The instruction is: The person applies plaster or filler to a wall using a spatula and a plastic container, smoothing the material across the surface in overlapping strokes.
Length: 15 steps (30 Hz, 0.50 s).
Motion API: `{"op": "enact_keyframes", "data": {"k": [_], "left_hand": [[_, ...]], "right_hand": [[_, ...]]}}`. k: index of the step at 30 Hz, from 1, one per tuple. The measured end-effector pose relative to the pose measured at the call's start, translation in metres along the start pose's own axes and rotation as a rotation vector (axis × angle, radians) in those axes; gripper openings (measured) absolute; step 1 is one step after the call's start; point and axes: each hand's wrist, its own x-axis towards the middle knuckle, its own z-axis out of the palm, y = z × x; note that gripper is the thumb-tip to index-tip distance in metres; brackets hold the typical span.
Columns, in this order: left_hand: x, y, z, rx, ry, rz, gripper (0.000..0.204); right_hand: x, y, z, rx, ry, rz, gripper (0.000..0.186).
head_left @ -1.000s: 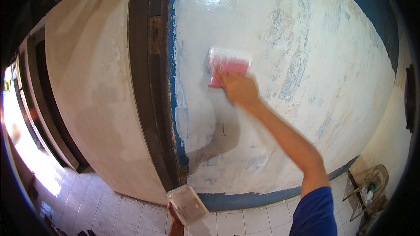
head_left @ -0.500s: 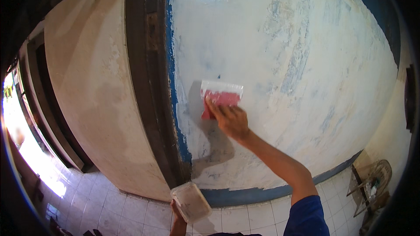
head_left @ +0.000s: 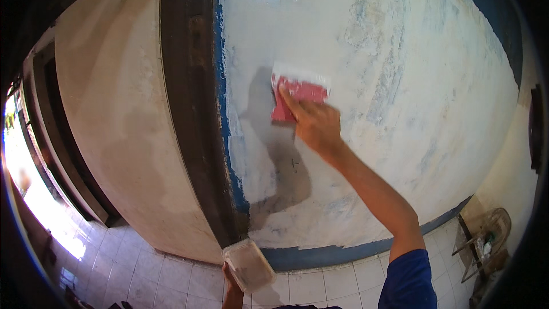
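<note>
Stretched up and across the patchy white wall (head_left: 400, 109), arm almost straight, blue sleeve low at the edge. Pressed flat there, right hand (head_left: 317, 126), fingers together and clamped on the red scraper (head_left: 297, 94), beside the dark door frame (head_left: 189, 109). Down low, left hand (head_left: 233, 292), fingers wrapped under a clear plastic tub (head_left: 249, 264), held level near the tiled floor (head_left: 143, 274).

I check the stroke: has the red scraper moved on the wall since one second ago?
Yes. The red scraper went down, then slightly up, staying near the dark door frame.
</note>
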Motion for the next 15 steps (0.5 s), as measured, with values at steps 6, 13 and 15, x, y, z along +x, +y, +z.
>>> {"op": "enact_keyframes", "data": {"k": [6, 13, 15], "left_hand": [[0.0, -0.001, 0.008, 0.023, 0.027, 0.005, 0.086], [0.002, 0.001, 0.0, -0.023, 0.017, 0.017, 0.083], [0.003, 0.003, -0.001, -0.057, -0.006, 0.017, 0.083]], "right_hand": [[-0.032, -0.003, 0.031, -0.046, -0.139, -0.084, 0.063], [-0.145, -0.069, 0.024, 0.147, -0.267, -0.156, 0.057], [-0.112, -0.066, 0.012, 0.115, -0.288, -0.165, 0.058]]}}
